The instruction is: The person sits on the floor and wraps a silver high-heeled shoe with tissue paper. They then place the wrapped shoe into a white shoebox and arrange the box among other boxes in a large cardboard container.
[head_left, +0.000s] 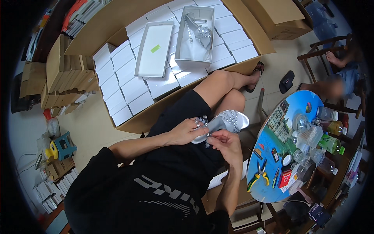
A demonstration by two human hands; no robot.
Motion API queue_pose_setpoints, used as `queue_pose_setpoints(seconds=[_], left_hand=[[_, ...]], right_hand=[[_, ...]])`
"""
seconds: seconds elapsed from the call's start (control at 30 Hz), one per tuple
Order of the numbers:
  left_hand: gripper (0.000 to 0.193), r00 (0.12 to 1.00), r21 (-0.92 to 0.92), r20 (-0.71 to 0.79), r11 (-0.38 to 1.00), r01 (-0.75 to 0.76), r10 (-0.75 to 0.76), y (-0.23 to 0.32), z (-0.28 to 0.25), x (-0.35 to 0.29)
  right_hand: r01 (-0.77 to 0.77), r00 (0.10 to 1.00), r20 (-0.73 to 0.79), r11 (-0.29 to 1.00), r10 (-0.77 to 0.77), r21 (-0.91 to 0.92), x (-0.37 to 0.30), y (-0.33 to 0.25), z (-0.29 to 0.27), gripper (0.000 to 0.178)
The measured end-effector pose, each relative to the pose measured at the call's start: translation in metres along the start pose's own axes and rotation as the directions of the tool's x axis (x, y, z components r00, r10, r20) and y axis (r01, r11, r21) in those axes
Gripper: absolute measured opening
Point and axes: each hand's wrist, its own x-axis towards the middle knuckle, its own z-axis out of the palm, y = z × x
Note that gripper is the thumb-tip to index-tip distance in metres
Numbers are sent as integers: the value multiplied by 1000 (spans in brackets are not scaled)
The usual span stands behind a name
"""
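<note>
A silver high-heeled sandal (pixel 238 121) with a rhinestone-studded upper lies across my lap, toe pointing right. My left hand (pixel 182 132) is closed around its heel end and straps. With thumb and forefinger, my right hand (pixel 228 145) pinches a small shiny part of the strap just beside the left fingers. Exactly which part that is, the fingers partly hide. Beyond my knees, a matching sandal (pixel 202 34) rests in an opened white shoebox (pixel 180 54). Its lid (pixel 150 62), bearing a green sticker, lies upturned to the left of it.
A large carton (pixel 134 124) packed with white shoeboxes (pixel 132 80) stands ahead. On my right, a round table (pixel 255 191) carries pliers (pixel 259 175), a red box (pixel 285 178), plastic bottles (pixel 331 143) and jars. A person's legs (pixel 327 86) and a chair (pixel 311 54) are at the far right.
</note>
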Motion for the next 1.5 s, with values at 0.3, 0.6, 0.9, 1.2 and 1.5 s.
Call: queue_pose_setpoints(seconds=[0.3, 0.6, 0.9, 1.2, 1.5], left_hand=[[38, 996, -283, -11, 956, 79, -86, 6, -25, -16], [31, 971, -587, 122, 774, 237, -205, 10, -73, -27], [44, 729, -440, 654, 886, 147, 203, 30, -95, -2], [41, 967, -130, 252, 989, 75, -40, 31, -65, -3], [29, 995, -334, -93, 941, -54, 24, 22, -41, -4]], right_hand=[[7, 991, -132, 1000, -4, 24, -37, -12, -19, 16], [8, 992, -128, 1000, -8, 0, -48, -16, -35, 16], [26, 1000, -8, 976, -28, -218, 0, -79, -19, 9], [552, 672, 277, 215, -687, -806, -26, -87, 70, 31], [361, 553, 59, 175, -831, -916, -27, -27, 81, 26]])
